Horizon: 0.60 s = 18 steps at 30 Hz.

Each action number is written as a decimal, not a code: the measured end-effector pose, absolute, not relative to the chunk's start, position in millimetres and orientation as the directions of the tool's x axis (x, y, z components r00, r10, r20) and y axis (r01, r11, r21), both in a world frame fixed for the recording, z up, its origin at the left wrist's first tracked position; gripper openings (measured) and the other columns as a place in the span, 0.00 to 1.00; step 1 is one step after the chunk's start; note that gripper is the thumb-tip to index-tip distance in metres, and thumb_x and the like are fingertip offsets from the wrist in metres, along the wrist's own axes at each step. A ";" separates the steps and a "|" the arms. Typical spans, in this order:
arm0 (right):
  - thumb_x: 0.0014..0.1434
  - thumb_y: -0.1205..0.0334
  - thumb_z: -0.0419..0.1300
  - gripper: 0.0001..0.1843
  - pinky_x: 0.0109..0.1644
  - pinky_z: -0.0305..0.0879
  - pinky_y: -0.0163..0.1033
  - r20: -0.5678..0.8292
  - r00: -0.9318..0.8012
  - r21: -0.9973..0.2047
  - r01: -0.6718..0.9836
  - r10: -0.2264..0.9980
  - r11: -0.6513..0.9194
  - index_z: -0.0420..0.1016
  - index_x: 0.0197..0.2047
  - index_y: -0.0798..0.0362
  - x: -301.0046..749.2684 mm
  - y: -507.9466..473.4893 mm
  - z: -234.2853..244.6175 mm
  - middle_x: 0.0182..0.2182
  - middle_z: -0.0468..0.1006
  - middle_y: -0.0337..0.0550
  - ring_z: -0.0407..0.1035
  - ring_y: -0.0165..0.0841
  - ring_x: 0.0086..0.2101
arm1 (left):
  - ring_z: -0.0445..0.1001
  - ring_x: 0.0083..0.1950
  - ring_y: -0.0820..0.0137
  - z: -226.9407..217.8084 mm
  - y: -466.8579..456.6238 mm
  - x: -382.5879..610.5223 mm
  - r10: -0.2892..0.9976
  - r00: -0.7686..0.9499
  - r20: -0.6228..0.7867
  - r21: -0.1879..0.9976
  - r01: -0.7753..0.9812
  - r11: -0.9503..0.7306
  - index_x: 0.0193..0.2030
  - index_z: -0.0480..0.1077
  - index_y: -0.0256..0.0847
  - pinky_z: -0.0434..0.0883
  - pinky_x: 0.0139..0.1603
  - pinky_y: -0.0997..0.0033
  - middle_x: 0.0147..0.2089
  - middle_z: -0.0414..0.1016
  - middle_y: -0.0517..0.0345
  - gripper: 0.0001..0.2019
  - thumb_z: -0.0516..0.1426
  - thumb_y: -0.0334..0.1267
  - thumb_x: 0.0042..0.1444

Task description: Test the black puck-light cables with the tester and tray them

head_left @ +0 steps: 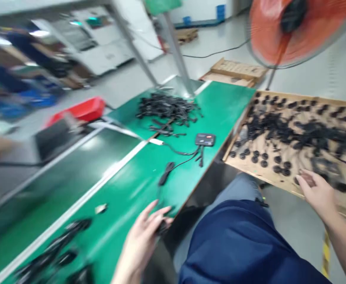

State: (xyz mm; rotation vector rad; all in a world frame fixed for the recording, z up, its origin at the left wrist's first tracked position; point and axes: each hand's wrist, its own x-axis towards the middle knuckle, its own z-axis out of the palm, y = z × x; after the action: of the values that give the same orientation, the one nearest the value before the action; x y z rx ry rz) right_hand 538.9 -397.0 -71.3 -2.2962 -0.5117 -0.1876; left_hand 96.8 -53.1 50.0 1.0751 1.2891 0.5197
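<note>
My left hand [140, 232] is at the near edge of the green bench, its fingers curled round a small black part [161, 228] that I see only in part. Just beyond it on the bench lies a bundled black cable [167, 172]. A thin lead runs from that bundle towards a flat black box [205, 139] with several short leads. Off to the right, my right hand [319, 193] is pinched at the near side of a shallow wooden tray [272, 179]. Whatever its fingers hold is blurred. Black cables [312, 136] and round black pieces [277, 159] lie in that tray.
A heap of black leads [167, 106] covers the far bench. More black cables [54, 246] lie at the near left. An orange fan [267, 35] stands beyond the tray. Behind a metal rail is a red bin [81, 111]. People [36, 51] are blurred at far left.
</note>
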 end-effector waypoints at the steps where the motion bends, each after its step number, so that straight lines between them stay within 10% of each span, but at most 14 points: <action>1: 0.63 0.47 0.62 0.20 0.51 0.76 0.55 0.263 0.852 -0.702 0.490 0.452 -0.516 0.77 0.55 0.44 519.6 -370.3 -69.2 0.44 0.82 0.51 0.78 0.49 0.40 | 0.82 0.41 0.59 42.6 -65.6 105.1 0.808 0.328 -0.489 0.872 0.197 0.448 0.68 0.61 0.43 0.79 0.49 0.56 0.54 0.80 0.43 0.51 0.76 0.55 0.38; 4: 0.65 0.50 0.64 0.20 0.53 0.78 0.51 0.262 0.413 -0.729 0.677 0.872 -0.102 0.75 0.59 0.43 446.3 -293.2 -45.6 0.49 0.81 0.46 0.78 0.44 0.43 | 0.82 0.39 0.64 16.3 -98.6 142.0 0.815 0.434 -0.384 0.919 0.098 0.381 0.71 0.55 0.43 0.78 0.46 0.61 0.57 0.76 0.41 0.49 0.73 0.47 0.47; 8: 0.63 0.53 0.68 0.29 0.63 0.73 0.55 0.285 -0.130 -0.628 0.724 0.950 0.287 0.71 0.66 0.46 360.0 -229.1 -3.6 0.60 0.75 0.50 0.71 0.48 0.57 | 0.80 0.41 0.69 2.5 -132.8 174.0 0.790 0.532 -0.304 0.938 0.024 0.345 0.73 0.53 0.48 0.77 0.46 0.65 0.64 0.68 0.40 0.47 0.71 0.38 0.50; 14: 0.65 0.70 0.59 0.22 0.59 0.75 0.51 0.324 -0.270 -0.620 0.663 0.907 0.420 0.75 0.61 0.50 337.0 -212.6 7.1 0.55 0.78 0.51 0.74 0.44 0.54 | 0.80 0.46 0.67 14.1 -143.9 166.1 0.696 0.654 -0.296 0.905 -0.040 0.423 0.78 0.42 0.54 0.78 0.48 0.62 0.71 0.60 0.36 0.57 0.73 0.38 0.49; 18: 0.68 0.63 0.64 0.14 0.57 0.76 0.43 0.277 -0.157 -0.781 0.538 0.948 0.318 0.79 0.56 0.48 382.0 -238.3 34.7 0.50 0.80 0.48 0.76 0.39 0.51 | 0.82 0.42 0.64 29.1 -115.6 142.1 0.688 0.666 -0.287 0.948 0.096 0.302 0.76 0.47 0.51 0.80 0.44 0.60 0.65 0.69 0.38 0.49 0.70 0.48 0.54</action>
State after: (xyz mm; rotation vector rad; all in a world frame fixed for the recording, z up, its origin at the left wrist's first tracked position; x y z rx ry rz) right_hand 382.0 -238.3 34.7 -1.3255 -1.8153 0.6729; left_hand 142.1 -115.6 29.1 1.2229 0.7804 0.4505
